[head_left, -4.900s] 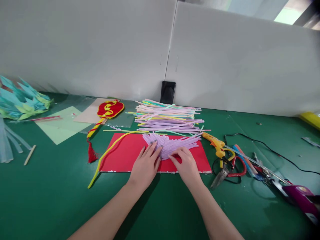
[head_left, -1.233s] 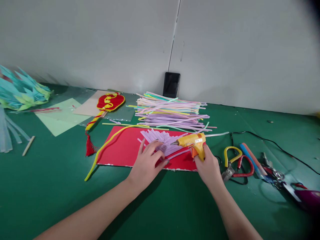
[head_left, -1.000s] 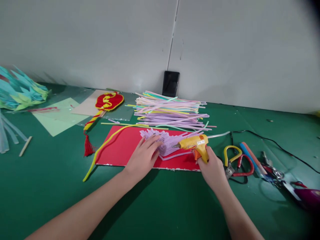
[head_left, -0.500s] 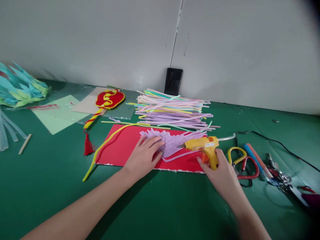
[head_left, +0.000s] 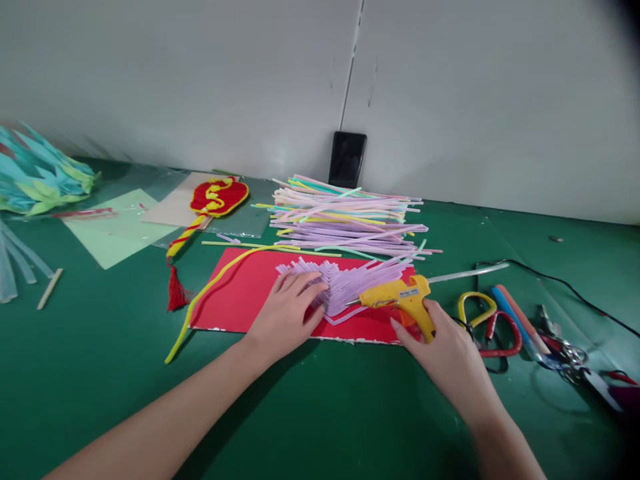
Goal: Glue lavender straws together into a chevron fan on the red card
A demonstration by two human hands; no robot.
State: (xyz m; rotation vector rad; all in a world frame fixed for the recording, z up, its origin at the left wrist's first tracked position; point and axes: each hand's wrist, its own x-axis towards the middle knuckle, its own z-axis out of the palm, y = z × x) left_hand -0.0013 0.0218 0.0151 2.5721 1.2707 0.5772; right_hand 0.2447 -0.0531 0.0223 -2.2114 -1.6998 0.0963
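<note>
From the head camera, my left hand lies flat, palm down, with the fingers spread. It presses on the left part of the lilac straw fan and grips nothing. The fan (rows of cut straws laid in a V) sits on the red card, which lies on the green table straight in front of me.

My right hand is wrapped round the grip of the yellow glue gun. The gun's nozzle points left and meets the lower right edge of the fan, near my left fingertips. A clear glue stick juts from the back of the gun toward the right.

Behind the card lies a loose pile of pastel straws. A long yellow strip curves across the card's left part and down onto the table. Scissors with yellow and red handles lie just right of my right hand, with a black cable beyond them. Far left of the pile rests a red and yellow ornament with a tassel. A black phone leans against the white wall.
</note>
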